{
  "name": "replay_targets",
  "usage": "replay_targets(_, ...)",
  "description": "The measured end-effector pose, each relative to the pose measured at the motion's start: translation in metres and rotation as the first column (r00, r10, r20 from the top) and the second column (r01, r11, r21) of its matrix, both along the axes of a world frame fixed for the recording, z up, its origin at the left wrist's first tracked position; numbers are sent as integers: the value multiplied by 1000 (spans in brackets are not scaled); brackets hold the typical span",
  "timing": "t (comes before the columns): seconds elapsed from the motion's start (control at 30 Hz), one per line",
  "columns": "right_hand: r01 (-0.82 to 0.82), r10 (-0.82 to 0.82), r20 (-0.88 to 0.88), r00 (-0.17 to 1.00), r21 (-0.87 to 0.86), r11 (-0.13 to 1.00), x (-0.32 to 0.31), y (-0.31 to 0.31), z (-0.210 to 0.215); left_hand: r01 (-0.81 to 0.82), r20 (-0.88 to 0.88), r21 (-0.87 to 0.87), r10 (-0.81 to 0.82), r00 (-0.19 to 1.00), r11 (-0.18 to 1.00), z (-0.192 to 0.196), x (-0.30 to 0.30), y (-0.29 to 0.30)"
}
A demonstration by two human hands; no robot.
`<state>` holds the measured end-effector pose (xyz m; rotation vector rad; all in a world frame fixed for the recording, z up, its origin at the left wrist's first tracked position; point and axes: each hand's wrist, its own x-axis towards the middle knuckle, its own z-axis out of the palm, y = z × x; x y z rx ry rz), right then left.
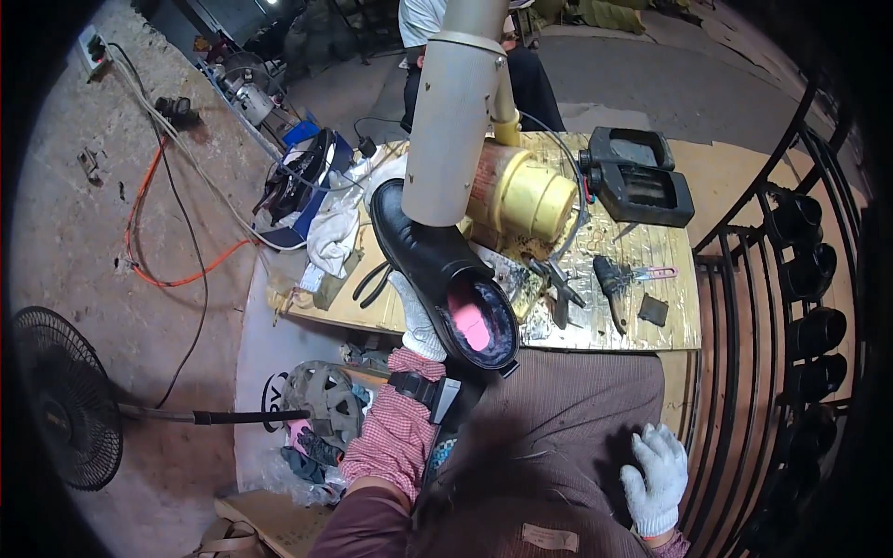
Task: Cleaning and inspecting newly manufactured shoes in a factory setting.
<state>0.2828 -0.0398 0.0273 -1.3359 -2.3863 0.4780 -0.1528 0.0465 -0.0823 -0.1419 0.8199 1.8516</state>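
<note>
A black leather shoe [435, 260] is held up at a tilt over the table's near edge, its toe under the mouth of a pale metal tube [448, 130]. Through its opening a pink patch [471, 321] shows inside. My left hand [418, 321], in a white knit glove, grips the shoe from its left side and below; most of its fingers are hidden by the shoe. My right hand [657, 476], gloved the same way, lies by my right thigh with its fingers apart and nothing in it.
Behind the shoe stands a yellow motor housing [535, 195]. On the table [665, 321] lie pliers [562, 288], a hammer [610, 290] and a black plastic case [642, 177]. Shoes hang on a black rack [744, 307] at right. A fan [67, 400] stands left; someone sits beyond the table.
</note>
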Motion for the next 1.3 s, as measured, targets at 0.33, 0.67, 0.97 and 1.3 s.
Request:
replay_targets(0.33,-31,31,14,999,0,1000,-3,23,-3,299,-97,253,-283,954,920,41,21,4)
replay_targets(0.67,-87,87,-7,996,-14,996,-12,23,-5,251,-72,421,-244,967,872,20,12,-13)
replay_targets(0.97,-79,78,13,997,31,996,-5,9,-26,147,-55,348,-136,989,926,72,55,-61)
replay_targets(1.3,-86,83,42,996,76,993,-3,20,-37,-222,-469,-6,194,862,975,93,2,-9)
